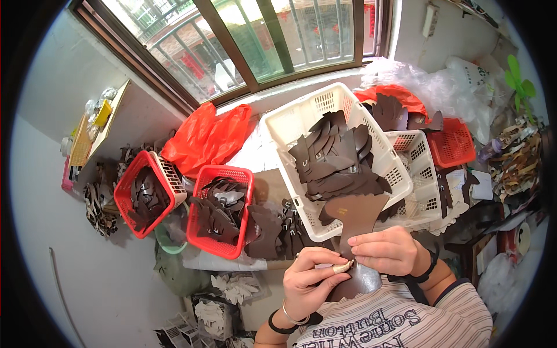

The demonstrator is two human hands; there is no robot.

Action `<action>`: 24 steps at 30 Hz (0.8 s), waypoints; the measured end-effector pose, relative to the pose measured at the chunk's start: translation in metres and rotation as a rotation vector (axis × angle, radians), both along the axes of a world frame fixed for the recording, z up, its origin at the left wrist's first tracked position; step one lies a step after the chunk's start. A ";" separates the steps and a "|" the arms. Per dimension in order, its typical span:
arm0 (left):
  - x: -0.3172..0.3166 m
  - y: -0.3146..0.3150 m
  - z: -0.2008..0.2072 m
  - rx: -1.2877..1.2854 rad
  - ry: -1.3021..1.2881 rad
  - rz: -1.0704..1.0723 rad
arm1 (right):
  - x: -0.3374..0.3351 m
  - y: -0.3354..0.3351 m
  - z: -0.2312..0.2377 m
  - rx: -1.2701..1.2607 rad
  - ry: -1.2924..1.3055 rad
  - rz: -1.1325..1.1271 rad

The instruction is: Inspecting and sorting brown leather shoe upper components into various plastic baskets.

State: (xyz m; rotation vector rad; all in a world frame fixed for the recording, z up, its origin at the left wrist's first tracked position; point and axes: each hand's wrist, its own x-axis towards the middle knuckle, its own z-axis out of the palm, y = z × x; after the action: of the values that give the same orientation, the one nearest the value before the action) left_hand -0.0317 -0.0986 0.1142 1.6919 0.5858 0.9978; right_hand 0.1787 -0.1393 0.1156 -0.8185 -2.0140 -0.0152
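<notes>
Close to my body, a dark brown leather cut piece (358, 214) is held between both hands. Its wide upper end leans over the near rim of the large white basket (307, 217), and its lower end shines. My left hand (310, 278) pinches the narrow middle from the left; pale wrapping covers one fingertip. From the right, my right hand (386, 252) grips the same middle, fingertips almost meeting the left ones. Whether something small sits between the fingertips is hidden. Similar brown leather pieces (331, 159), some with metal buckles, are heaped inside the white basket.
Two red baskets (246, 217) of brown pieces stand at left, beside a red plastic bag (206, 142). A smaller white basket (426, 165) and another red basket (452, 145) are at right. Buckled straps (292, 232) lie on the table. Behind is a barred window (278, 40).
</notes>
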 end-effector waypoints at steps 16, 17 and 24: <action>-0.011 0.032 0.014 0.025 0.080 -0.242 | -0.004 0.013 0.005 0.040 0.058 0.222; -0.012 0.032 0.014 0.025 0.080 -0.238 | -0.004 0.014 0.006 0.040 0.058 0.226; -0.009 0.024 0.027 -0.027 0.188 -0.178 | -0.004 0.018 0.006 0.063 0.013 0.243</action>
State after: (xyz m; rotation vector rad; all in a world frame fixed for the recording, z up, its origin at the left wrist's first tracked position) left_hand -0.0406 -0.0742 0.1415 1.7915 0.5564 0.7062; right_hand 0.1750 -0.1215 0.1217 -0.5292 -2.0776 0.0648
